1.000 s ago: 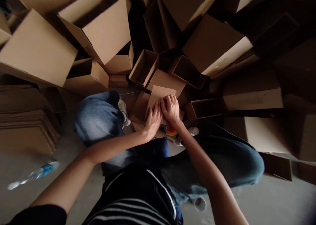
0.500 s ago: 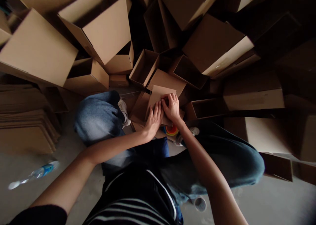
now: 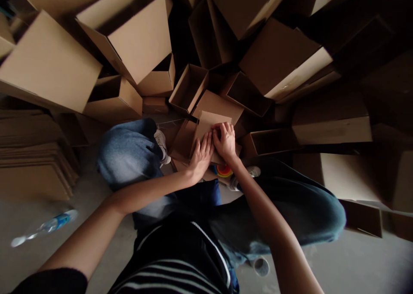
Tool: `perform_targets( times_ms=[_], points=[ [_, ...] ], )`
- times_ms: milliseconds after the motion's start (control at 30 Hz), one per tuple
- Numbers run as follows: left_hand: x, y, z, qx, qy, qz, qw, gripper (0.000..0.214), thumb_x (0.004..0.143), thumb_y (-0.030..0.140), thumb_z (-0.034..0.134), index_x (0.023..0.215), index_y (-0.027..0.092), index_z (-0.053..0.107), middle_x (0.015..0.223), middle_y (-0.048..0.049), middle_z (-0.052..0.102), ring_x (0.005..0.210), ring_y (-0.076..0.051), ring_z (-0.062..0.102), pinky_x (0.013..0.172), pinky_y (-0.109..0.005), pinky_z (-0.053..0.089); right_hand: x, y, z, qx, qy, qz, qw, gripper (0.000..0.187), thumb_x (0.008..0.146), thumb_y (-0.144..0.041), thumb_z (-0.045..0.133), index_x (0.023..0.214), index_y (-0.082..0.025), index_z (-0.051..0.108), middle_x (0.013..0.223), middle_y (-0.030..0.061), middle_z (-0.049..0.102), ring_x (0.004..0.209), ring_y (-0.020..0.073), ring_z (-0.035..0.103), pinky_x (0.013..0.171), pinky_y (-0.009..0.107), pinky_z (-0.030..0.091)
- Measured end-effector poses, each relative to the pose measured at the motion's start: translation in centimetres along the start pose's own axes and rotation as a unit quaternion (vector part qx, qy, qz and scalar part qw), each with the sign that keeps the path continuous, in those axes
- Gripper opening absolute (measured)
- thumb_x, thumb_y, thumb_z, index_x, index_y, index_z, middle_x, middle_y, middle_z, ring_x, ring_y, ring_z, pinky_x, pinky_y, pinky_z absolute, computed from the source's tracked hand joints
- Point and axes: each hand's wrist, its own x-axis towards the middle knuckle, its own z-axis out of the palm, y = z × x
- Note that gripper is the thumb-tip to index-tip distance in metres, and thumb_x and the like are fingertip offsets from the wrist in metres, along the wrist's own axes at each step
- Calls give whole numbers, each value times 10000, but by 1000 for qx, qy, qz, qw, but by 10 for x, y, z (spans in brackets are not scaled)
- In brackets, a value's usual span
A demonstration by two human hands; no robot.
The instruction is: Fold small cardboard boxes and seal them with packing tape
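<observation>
A small cardboard box [image 3: 209,121] lies between my feet with its pale flat face up. My left hand [image 3: 202,154] rests flat on its lower left part, fingers stretched out toward the far side. Against the same face presses my right hand [image 3: 225,141], its fingers bent and held together, the thumb side close to my left fingertips. Whatever may be under the right fingers is hidden. Just below the box, partly covered by my right wrist, shows a round orange and yellow ring [image 3: 223,170], perhaps a tape roll.
Open cardboard boxes [image 3: 189,90] of several sizes crowd the far side and the right. Flattened cardboard sheets [image 3: 32,173] are stacked at left. On the grey floor lie a plastic bottle [image 3: 53,225] at left and a clear cup [image 3: 261,267] near my right thigh.
Both hands have shifted very slightly to the right on the box. Everything else stays as it was.
</observation>
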Motion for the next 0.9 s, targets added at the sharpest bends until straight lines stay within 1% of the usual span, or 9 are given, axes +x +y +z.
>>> perform_targets(
  times_ms=[100, 200, 267, 400, 533, 633, 900],
  points=[
    [0, -1, 1, -13, -4, -1, 1000, 600, 967, 161, 430, 1542, 14, 342, 1638, -197, 236, 1532, -303, 198, 1237, -502, 244, 0, -1, 0, 1, -3, 2, 1000, 109, 922, -174, 470, 931, -219, 569, 984, 97, 630, 936, 260, 547, 900, 479, 483],
    [-1, -1, 4, -11, -10, 4, 1000, 705, 919, 197, 558, 1551, 3, 313, 1644, -212, 196, 1537, -333, 162, 1241, -510, 219, 0, -1, 0, 5, -8, 9, 1000, 116, 928, -184, 455, 935, -222, 564, 995, 97, 629, 944, 260, 544, 918, 488, 474],
    [-1, 0, 6, -10, -8, 4, 1000, 747, 902, 218, 597, 1557, 10, 304, 1647, -212, 183, 1540, -334, 144, 1243, -509, 210, 0, -1, 0, 6, -10, 10, 1000, 116, 929, -190, 452, 937, -220, 565, 999, 99, 629, 949, 261, 542, 920, 487, 472],
    [0, 0, 7, -25, 1, 0, 1000, 741, 916, 252, 594, 1556, 13, 310, 1648, -213, 185, 1544, -322, 129, 1245, -503, 207, 0, -1, -1, 3, -9, 10, 1000, 113, 925, -193, 456, 938, -216, 566, 998, 100, 628, 942, 261, 537, 910, 481, 475],
    [-1, -1, 4, -27, -5, 2, 1000, 729, 919, 296, 611, 1540, 15, 353, 1644, -217, 207, 1542, -329, 149, 1247, -498, 203, 0, -2, -1, 7, -11, 13, 1000, 120, 930, -200, 450, 940, -219, 567, 1000, 101, 624, 950, 263, 537, 919, 488, 471],
    [-1, -2, 1, -33, -4, 1, 999, 738, 922, 317, 609, 1544, 17, 347, 1643, -216, 214, 1544, -323, 141, 1250, -495, 194, -1, -2, -1, 8, -16, 16, 1000, 122, 928, -206, 447, 944, -225, 567, 999, 100, 618, 958, 267, 539, 927, 506, 466],
    [-1, -2, 0, -24, -15, 1, 1000, 737, 924, 292, 595, 1555, 26, 324, 1649, -199, 210, 1547, -316, 134, 1253, -495, 192, 0, -2, -2, 7, -17, 14, 1000, 124, 923, -184, 460, 943, -222, 576, 998, 100, 623, 964, 267, 544, 925, 503, 470]
  ],
)
